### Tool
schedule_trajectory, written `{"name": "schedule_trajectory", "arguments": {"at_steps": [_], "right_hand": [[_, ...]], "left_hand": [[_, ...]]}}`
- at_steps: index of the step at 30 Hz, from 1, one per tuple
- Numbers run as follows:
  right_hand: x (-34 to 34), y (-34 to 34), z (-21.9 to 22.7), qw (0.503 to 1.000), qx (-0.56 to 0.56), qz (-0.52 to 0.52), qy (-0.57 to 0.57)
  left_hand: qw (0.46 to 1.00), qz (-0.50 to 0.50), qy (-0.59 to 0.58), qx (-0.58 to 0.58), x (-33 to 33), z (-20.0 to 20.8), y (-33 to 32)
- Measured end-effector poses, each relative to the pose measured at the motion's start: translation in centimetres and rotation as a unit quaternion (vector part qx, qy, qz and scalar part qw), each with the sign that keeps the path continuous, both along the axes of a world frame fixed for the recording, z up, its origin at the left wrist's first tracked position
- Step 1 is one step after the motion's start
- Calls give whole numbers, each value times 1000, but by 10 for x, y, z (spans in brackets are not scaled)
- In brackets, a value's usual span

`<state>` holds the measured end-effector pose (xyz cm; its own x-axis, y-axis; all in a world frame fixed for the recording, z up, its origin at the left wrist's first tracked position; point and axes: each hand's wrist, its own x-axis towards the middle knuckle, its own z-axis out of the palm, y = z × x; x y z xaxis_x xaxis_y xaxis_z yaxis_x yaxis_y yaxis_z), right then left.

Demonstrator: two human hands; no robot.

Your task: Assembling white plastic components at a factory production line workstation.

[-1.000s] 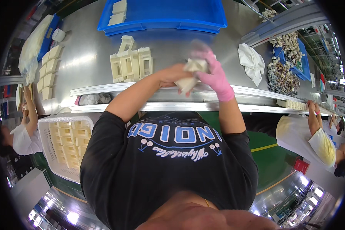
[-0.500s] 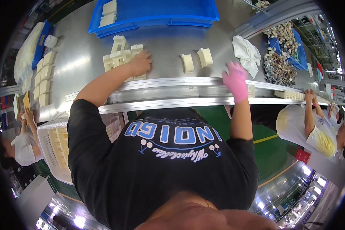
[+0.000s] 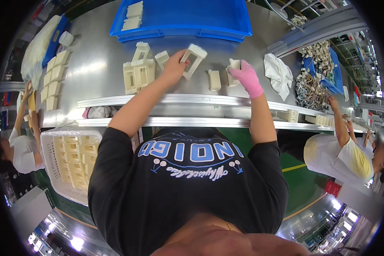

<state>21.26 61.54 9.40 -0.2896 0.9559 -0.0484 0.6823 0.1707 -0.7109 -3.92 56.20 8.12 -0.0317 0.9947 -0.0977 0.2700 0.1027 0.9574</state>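
My bare left hand (image 3: 174,68) grips a cream plastic housing (image 3: 196,54), a hollow rectangular frame held tilted above the metal table. Gloved in pink, my right hand (image 3: 247,79) closes on the top of another cream housing (image 3: 233,80), which stands at the table's near side. Just left of that one is a single upright cream housing (image 3: 214,80). More hollow cream housings (image 3: 139,73) stand grouped left of my left forearm, with one (image 3: 161,59) partly hidden behind my left hand.
Beyond my hands lies a blue tray (image 3: 181,32) with cream pieces at its left. Cream blocks (image 3: 54,88) line the table's left. At right are a white cloth (image 3: 278,76) and bundled wires (image 3: 310,83). A metal rail (image 3: 192,99) edges the table; co-workers flank me.
My left hand has moved right from the group and lifted one housing. My right hand has moved left from near the cloth onto the right-hand standing housing.
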Motion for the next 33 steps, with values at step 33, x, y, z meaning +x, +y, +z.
{"name": "schedule_trajectory", "arguments": {"at_steps": [33], "right_hand": [[-78, -67, 38, 971, 62, 93, 212]], "left_hand": [[927, -36, -365, -72, 39, 1, -20]]}}
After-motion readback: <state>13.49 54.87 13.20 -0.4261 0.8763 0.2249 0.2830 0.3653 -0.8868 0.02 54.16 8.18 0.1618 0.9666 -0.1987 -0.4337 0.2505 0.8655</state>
